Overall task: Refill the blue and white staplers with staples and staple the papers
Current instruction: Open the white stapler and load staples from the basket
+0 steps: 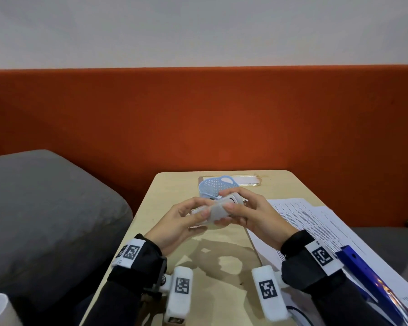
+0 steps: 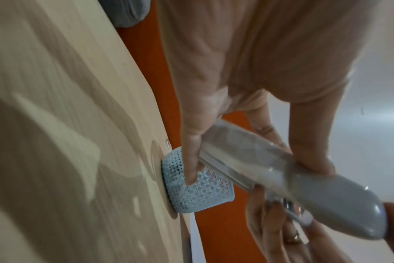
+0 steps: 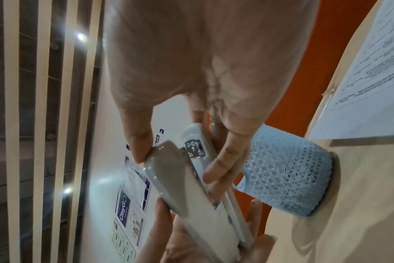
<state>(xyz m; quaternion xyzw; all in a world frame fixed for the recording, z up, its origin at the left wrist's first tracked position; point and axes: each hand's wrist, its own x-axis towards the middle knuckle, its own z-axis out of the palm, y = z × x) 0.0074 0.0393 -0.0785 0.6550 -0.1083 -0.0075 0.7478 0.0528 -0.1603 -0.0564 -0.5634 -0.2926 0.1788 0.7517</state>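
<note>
I hold the white stapler [image 1: 218, 209] in the air above the table with both hands. My left hand [image 1: 186, 217] grips its rear end, thumb on top and fingers underneath. My right hand [image 1: 243, 212] grips its front end, thumb on the grey top cover [image 3: 169, 170] and fingers against the base [image 3: 200, 156]. In the left wrist view the white stapler [image 2: 304, 179] runs from my left fingers to the right hand. The blue stapler [image 1: 368, 276] lies on the printed papers [image 1: 316, 222] at the right, beside my right forearm.
A light blue perforated basket [image 1: 216, 187] stands on the wooden table [image 1: 174, 184] behind my hands, also seen as the basket [image 3: 288, 172] in the right wrist view. A clear flat packet [image 1: 245, 180] lies at the far edge. A grey cushion [image 1: 45, 220] sits left; an orange backrest [image 1: 198, 114] is behind.
</note>
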